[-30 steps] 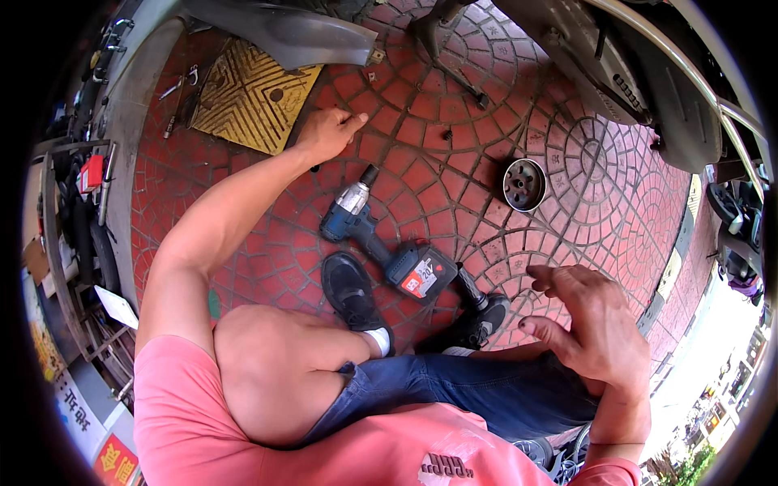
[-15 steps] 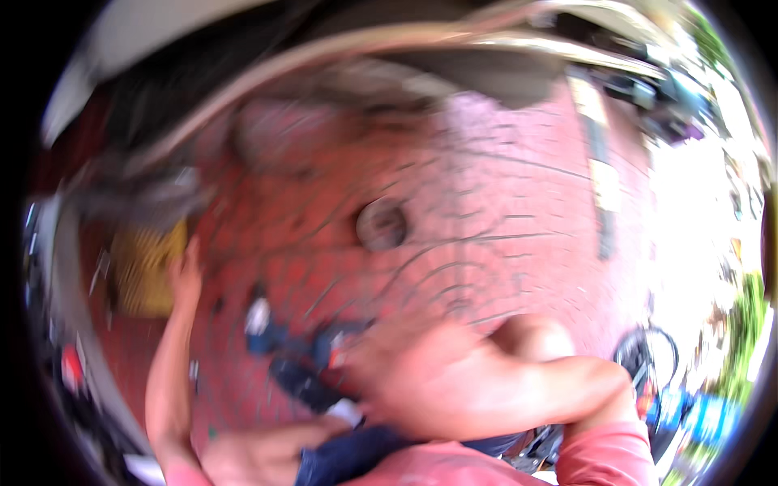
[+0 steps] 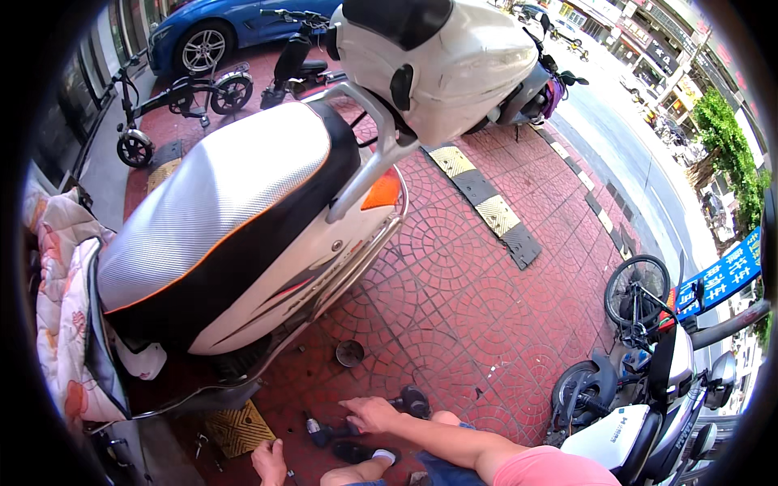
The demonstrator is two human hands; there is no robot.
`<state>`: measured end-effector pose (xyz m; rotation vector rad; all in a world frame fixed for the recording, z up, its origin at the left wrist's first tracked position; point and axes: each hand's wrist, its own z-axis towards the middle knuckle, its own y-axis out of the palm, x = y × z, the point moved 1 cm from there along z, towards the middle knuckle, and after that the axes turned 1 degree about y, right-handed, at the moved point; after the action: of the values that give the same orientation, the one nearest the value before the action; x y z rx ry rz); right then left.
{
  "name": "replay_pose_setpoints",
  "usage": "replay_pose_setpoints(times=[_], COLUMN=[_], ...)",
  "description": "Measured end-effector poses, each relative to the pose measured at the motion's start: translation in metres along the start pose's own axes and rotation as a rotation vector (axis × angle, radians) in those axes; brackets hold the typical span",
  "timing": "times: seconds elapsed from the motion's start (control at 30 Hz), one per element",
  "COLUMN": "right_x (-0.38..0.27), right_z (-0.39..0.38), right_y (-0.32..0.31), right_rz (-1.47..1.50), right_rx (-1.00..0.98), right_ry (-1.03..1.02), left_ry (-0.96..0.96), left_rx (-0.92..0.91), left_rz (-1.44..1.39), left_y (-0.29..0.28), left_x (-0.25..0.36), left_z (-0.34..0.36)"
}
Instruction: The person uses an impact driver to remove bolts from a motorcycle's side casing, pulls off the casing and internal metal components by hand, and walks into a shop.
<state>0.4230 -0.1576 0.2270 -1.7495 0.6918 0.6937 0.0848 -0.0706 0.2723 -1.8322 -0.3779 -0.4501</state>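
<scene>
My left hand [image 3: 269, 462] is low in the view, fingers curled closed beside the yellow ramp block [image 3: 239, 429]; anything inside it is hidden. Just right of it, my right hand [image 3: 373, 415] reaches over the paving with its index finger stretched out and the others partly bent. Under and beside that hand lies a dark blue power tool [image 3: 320, 435] with a silvery nose. No grip on it can be made out. A parked white scooter [image 3: 267, 300] with a silver-grey seat stands in front of me. A small round dish [image 3: 350, 353] sits on the ground near its side.
A second white scooter [image 3: 446, 73] stands beyond, with a blue car [image 3: 235, 32] and a folding bike [image 3: 182, 97] behind. Black-and-yellow ramp strips [image 3: 486, 202] cross the red paving [image 3: 478, 300]. To the right are a bicycle [image 3: 636, 296] and another scooter [image 3: 624, 437].
The view has swung up from the ground to the scooter and street. My left hand, formerly spread at the yellow block, is now curled. The right hand, blurred before, is by the power tool.
</scene>
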Motion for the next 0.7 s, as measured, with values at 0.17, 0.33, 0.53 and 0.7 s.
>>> replay_pose_setpoints(times=[0.17,0.33,0.53,0.7], right_x=[-0.029,-0.034,0.012,0.009], right_z=[-0.110,-0.318,-0.503,-0.398], right_y=[-0.160,-0.302,-0.325,-0.269], right_rz=[0.084,-0.103,0.127,0.276], right_rx=[0.373,0.212,0.059,-0.104], right_ry=[0.547,1.128,1.620,1.374], left_ry=[-0.213,-0.626,-0.703,-0.918], left_rx=[-0.094,-0.253,-0.256,-0.193], left_rz=[0.071,-0.061,-0.291,-0.514], left_y=[-0.164,-0.220,-0.250,-0.208], left_x=[-0.018,-0.064,-0.028,-0.053], left_z=[-0.185,-0.298,-0.328,-0.413])
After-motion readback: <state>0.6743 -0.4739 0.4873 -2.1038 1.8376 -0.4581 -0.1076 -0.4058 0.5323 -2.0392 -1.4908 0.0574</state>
